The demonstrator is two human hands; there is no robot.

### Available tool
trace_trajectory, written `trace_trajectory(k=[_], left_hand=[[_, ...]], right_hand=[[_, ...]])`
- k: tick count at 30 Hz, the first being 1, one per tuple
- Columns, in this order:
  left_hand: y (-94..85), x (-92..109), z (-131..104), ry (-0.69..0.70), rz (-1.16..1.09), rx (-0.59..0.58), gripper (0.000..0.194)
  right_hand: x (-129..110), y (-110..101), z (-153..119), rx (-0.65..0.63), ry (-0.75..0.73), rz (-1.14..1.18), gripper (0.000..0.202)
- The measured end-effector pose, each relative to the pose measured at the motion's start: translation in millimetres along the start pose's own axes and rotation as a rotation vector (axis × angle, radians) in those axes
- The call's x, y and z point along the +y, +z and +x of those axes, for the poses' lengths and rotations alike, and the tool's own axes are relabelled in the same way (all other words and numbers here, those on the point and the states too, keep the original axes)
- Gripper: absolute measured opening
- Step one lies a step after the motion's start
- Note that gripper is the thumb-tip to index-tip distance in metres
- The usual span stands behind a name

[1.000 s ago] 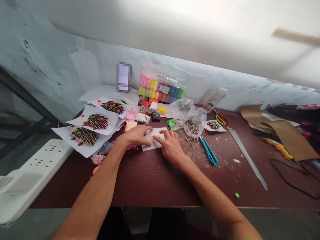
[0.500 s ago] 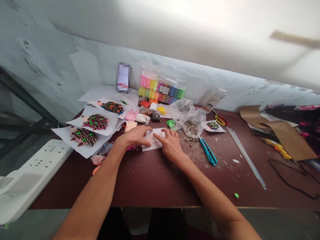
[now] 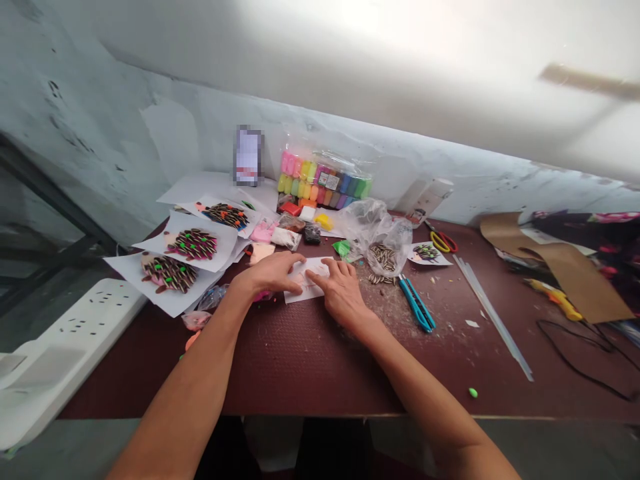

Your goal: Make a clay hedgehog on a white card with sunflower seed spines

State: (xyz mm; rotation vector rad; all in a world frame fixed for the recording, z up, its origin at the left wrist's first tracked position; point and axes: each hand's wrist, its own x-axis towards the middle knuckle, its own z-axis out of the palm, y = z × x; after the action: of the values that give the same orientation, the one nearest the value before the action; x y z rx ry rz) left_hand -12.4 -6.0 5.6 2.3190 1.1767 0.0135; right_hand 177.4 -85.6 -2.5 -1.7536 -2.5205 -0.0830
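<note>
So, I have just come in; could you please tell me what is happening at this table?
A person has the left hand and the right hand at a small white sheet, one at each side, fingers over it. What lies under the fingers is too small to tell. Striped seeds and a blue cutter lie to the right, not in hand. On the left, three seed-covered figures rest on papers.

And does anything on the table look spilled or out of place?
Yes: some striped seeds lie loose outside the plastic bag holding others, and a green piece sits alone near the table's front edge.
</note>
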Motion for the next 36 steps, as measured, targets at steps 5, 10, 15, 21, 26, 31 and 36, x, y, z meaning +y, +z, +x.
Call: trace_trajectory(k=[5, 10, 15, 21, 26, 31, 36], left_hand=[[-0.2, 0.8, 0.4, 0.002, 0.002, -0.001, 0.077], [-1.3, 3.1, -0.5, -0.006, 0.011, -0.003, 0.075], [0.5, 0.6, 0.3, 0.008, 0.006, 0.003, 0.075], [0.0, 0.4, 0.5, 0.011, 0.010, 0.000, 0.074], [-0.5, 1.0, 0.4, 0.010, 0.018, 0.007, 0.074], [0.9, -1.0, 1.9, 0.020, 0.017, 0.006, 0.074], [2.5, -2.8, 2.7, 0.041, 0.009, 0.015, 0.073]], right_hand=[[-0.3, 3.1, 4.1, -0.006, -0.010, 0.015, 0.039], [-0.8, 2.3, 8.0, 0.008, -0.018, 0.026, 0.038], [-0.3, 0.7, 7.9, -0.005, 0.032, 0.103, 0.039], [-0.8, 0.9, 9.2, 0.019, 0.066, 0.127, 0.044], [-1.8, 3.0, 11.6, -0.020, 0.042, 0.107, 0.040], [-3.8, 0.5, 12.5, -0.031, 0.032, 0.116, 0.038], [-5.9, -0.5, 11.9, -0.027, 0.034, 0.141, 0.038]])
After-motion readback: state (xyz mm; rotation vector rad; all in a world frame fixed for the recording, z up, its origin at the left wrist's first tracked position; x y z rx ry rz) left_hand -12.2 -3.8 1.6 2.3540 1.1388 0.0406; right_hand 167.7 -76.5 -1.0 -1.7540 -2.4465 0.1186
